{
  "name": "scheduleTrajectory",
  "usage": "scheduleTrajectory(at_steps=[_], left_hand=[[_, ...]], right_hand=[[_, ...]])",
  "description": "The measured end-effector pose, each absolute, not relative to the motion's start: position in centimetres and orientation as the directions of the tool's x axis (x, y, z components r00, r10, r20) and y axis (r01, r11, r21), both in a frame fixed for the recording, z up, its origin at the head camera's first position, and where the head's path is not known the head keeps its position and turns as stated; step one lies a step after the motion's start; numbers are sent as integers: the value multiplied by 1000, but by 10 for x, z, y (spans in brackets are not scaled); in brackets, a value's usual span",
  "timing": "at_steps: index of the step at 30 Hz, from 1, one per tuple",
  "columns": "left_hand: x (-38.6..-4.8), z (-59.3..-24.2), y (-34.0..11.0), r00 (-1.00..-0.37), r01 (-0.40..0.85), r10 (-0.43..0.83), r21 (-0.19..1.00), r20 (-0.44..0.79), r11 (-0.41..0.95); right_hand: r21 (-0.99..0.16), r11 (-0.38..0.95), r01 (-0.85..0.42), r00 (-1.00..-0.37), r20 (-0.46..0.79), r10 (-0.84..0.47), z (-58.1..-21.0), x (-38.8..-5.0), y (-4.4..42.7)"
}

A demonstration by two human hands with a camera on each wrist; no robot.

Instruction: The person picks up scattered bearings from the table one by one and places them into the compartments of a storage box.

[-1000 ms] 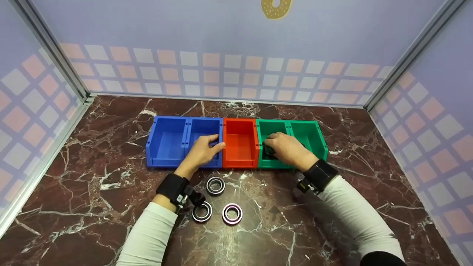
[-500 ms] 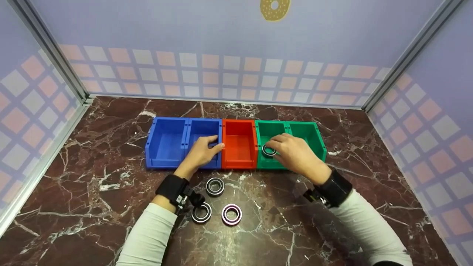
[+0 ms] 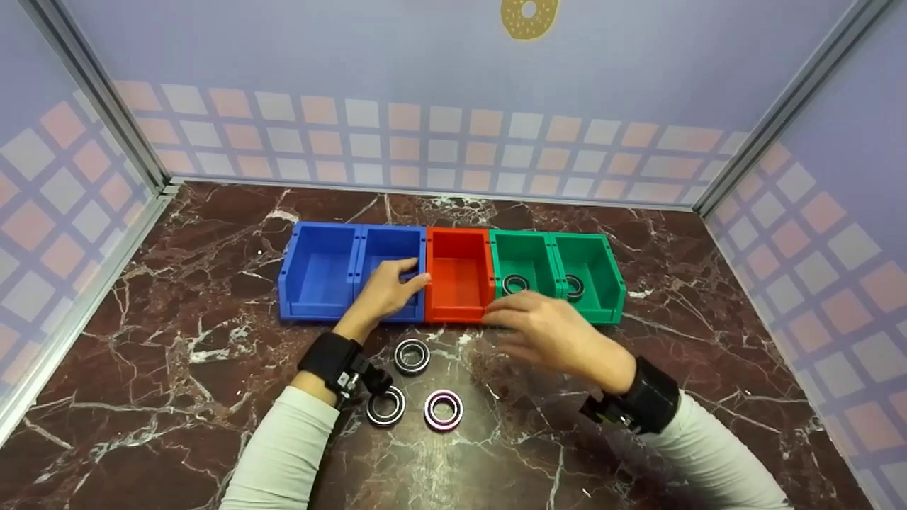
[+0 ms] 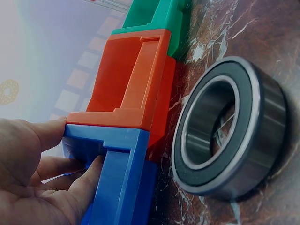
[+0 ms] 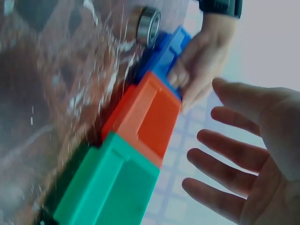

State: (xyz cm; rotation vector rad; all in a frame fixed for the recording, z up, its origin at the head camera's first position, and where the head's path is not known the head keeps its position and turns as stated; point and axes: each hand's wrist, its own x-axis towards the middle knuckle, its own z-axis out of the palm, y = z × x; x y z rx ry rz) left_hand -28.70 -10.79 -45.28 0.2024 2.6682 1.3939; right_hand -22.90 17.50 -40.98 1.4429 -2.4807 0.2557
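Within green bins [image 3: 521, 246] lie two rings [image 3: 506, 284], three loose rings [image 3: 400, 356] remaining on the surface [image 3: 510, 453]; left hand [image 3: 382, 292] grips a blue bin [image 3: 393, 241], right hand [image 3: 556, 333] spread.

Five bins [image 3: 460, 312] in a row on a table [image 3: 170, 340], three bearings [image 3: 426, 357] before them, two more [image 3: 505, 285] inside rightmost bins

head: bright, even | glare on tabletop [image 3: 506, 460] | right fingers [image 3: 507, 319] blurred | right wrist: hazy, soft

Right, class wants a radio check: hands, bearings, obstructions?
Left hand touching inner blue bin. Right hand holding nothing. Three bearings on table, one visible in each green bin. Left wrist camera beside leftmost bearing, possible obstruction.
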Motion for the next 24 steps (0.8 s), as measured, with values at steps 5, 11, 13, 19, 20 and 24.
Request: scheduleTrajectory(at_steps=[5, 11, 13, 19, 20, 24], left_hand=[[-287, -451, -108, -982, 58, 181, 824, -54, 563], [-286, -452, -108, -984, 58, 172, 826, -48, 561], [-287, -453, -109, -984, 58, 170, 828, -45, 558], [-287, -453, -108, -983, 61, 176, 828, -46, 557], [-287, -453, -108, -983, 60, 177, 828, -47, 557], [-286, -453, -108, -984, 74, 176, 826, -31, 559]], right_hand=[[-50, 420, -906, -419, 243, -875, -415, -217, 169], [-68, 306, -950, -313, 159, -936, -426, -206, 159], [-64, 273, -960, -280, 138, -950, -430, -204, 155], [-37, 211, -977, -213, 71, -974, -442, -196, 143], [-32, 207, -978, -208, 58, -976, -443, -195, 141], [-20, 190, -982, -191, 36, -981, -447, -191, 135]])
